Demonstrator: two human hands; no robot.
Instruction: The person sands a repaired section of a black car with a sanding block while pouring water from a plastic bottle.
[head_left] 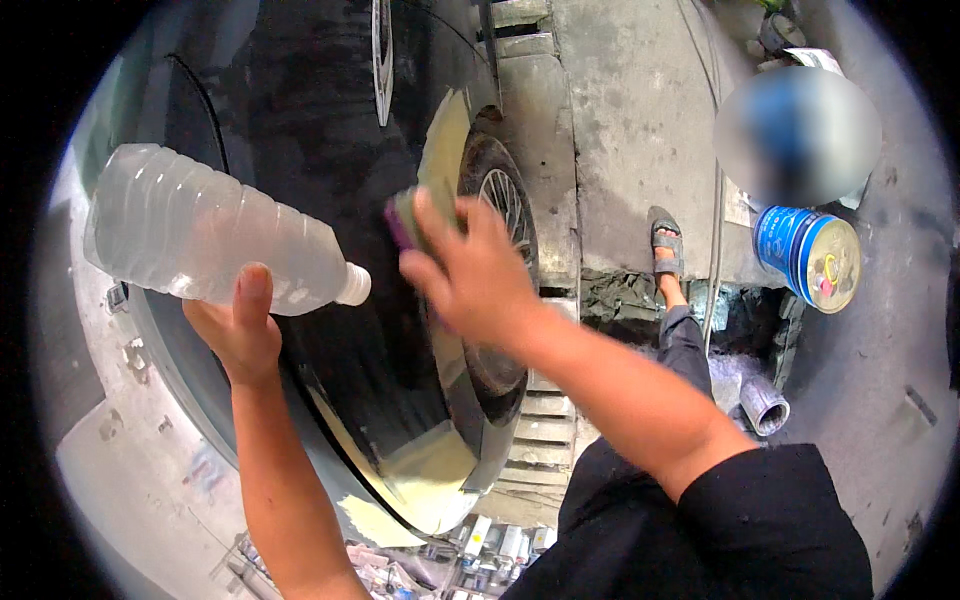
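Observation:
My left hand [238, 335] is wrapped round a large clear plastic bottle [215, 230]. The ribbed bottle lies tilted over the car, its white neck pointing right and slightly down. My right hand [485, 275] grips a small sanding block [408, 222], olive on one side and purple on the other, and is smeared by motion. The block is at the dark car panel [340, 215], beside a pale yellow filler patch [443, 145] above the wheel [505, 205]. Whether the block touches the panel I cannot tell. Another yellow filler patch [435, 465] covers the lower corner of the bodywork.
A blue bucket [785, 240] with a dirty lid lies on the concrete floor at right. Hoses [716, 200] run past my sandalled foot [665, 240]. A broken trench [630, 310] and a rolled tube [765, 405] are near my leg. Assorted small items [500, 545] crowd the bottom.

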